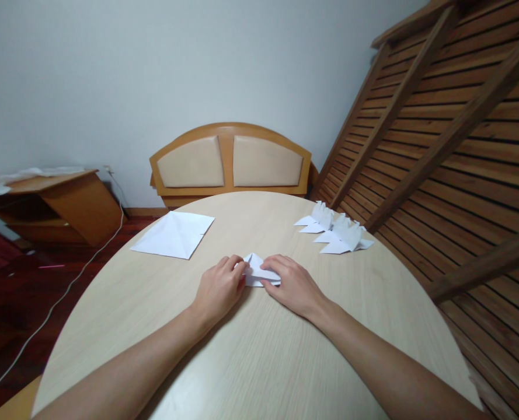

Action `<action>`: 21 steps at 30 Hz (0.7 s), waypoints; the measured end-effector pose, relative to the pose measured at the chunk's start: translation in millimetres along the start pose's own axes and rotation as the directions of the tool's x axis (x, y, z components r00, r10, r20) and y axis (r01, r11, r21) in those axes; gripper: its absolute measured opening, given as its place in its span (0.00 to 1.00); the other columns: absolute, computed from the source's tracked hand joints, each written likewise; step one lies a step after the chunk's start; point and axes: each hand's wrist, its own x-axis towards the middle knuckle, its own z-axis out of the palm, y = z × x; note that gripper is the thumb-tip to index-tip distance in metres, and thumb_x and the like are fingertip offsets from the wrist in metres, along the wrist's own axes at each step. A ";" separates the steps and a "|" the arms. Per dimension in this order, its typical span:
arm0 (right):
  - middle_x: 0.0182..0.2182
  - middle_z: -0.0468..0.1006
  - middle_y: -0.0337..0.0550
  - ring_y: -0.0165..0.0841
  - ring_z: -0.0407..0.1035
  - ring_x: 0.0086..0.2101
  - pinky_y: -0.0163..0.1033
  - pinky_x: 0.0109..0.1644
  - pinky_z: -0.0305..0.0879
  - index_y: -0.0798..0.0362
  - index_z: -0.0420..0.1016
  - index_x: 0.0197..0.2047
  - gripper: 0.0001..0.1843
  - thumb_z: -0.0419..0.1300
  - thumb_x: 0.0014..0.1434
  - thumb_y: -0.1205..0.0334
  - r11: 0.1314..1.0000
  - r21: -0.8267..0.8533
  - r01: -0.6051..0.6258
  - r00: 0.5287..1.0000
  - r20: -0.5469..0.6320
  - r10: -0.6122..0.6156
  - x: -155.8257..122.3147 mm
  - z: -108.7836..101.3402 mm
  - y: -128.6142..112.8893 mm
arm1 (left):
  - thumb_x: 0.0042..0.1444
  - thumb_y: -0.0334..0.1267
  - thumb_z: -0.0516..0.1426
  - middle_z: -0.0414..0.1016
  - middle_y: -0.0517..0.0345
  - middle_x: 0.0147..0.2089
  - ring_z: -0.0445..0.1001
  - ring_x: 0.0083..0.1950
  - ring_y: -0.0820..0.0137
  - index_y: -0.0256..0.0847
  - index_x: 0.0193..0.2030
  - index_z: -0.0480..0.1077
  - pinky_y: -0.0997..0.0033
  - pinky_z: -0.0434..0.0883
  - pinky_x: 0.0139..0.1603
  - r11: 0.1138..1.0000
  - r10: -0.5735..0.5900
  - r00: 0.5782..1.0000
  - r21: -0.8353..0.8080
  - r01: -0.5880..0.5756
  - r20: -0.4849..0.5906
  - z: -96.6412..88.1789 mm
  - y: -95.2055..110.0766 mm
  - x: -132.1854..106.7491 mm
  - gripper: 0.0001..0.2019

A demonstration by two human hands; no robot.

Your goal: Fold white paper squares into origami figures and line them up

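Left hand (221, 284) curled, fingertips gripping left end of folded paper (254, 270); right hand (295, 284) grasping its right end, thumb low, fingers on top. Folded paper: white, small, pointed peak at far side, crease running across, flat lower strip; ends partly hidden by fingers. It sits around middle of round table (241, 367). Left part of table: white sheet (174, 236), flat, faint creases, small dark mark near one edge. Table's right far side: white paper figures (340, 232), spiky, bunched in a row. Beyond table's far edge: headboard (228, 160), two cream panels.
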 end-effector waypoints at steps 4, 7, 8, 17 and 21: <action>0.47 0.78 0.45 0.39 0.72 0.48 0.47 0.55 0.69 0.50 0.76 0.46 0.14 0.63 0.56 0.72 0.995 0.054 0.080 0.996 -0.041 -0.078 1.5 0.1 0.8 | 0.62 0.27 0.55 0.79 0.52 0.53 0.78 0.49 0.61 0.43 0.55 0.71 0.65 0.77 0.43 0.998 -0.055 0.998 0.011 0.054 0.036 0.0 -2.9 1.0 0.16; 0.46 0.79 0.45 0.39 0.72 0.47 0.48 0.54 0.69 0.50 0.76 0.47 0.13 0.62 0.58 0.71 0.990 0.079 0.116 0.992 -0.066 -0.110 1.9 -1.9 -3.0 | 0.63 0.26 0.54 0.77 0.54 0.59 0.80 0.51 0.61 0.45 0.60 0.69 0.65 0.77 0.44 0.997 -0.070 0.998 -0.021 0.070 -0.002 1.0 -6.6 0.4 0.20; 0.45 0.80 0.45 0.39 0.72 0.47 0.48 0.54 0.68 0.50 0.76 0.47 0.12 0.62 0.59 0.70 0.990 0.080 0.120 0.991 -0.064 -0.115 1.8 -2.9 -5.0 | 0.63 0.26 0.53 0.77 0.54 0.59 0.80 0.51 0.61 0.45 0.61 0.68 0.65 0.78 0.44 0.997 -0.077 0.997 -0.032 0.077 -0.013 1.2 -7.7 0.0 0.21; 0.43 0.80 0.44 0.36 0.74 0.43 0.45 0.50 0.69 0.51 0.78 0.45 0.09 0.61 0.64 0.57 0.974 0.224 0.020 0.999 -0.030 -0.014 0.2 -14.0 -10.5 | 0.62 0.25 0.51 0.77 0.55 0.59 0.82 0.49 0.60 0.48 0.64 0.67 0.62 0.80 0.43 0.978 -0.077 0.981 -0.207 0.039 -0.177 5.5 -15.5 -4.3 0.25; 0.49 0.78 0.47 0.38 0.73 0.47 0.46 0.54 0.69 0.50 0.75 0.51 0.15 0.61 0.63 0.55 0.955 0.296 0.036 0.999 -0.026 -0.030 -0.1 -15.4 -5.2 | 0.62 0.25 0.50 0.73 0.54 0.63 0.81 0.52 0.61 0.47 0.61 0.70 0.59 0.79 0.49 0.939 -0.050 0.975 -0.343 -0.028 -0.217 9.0 -16.6 -5.2 0.23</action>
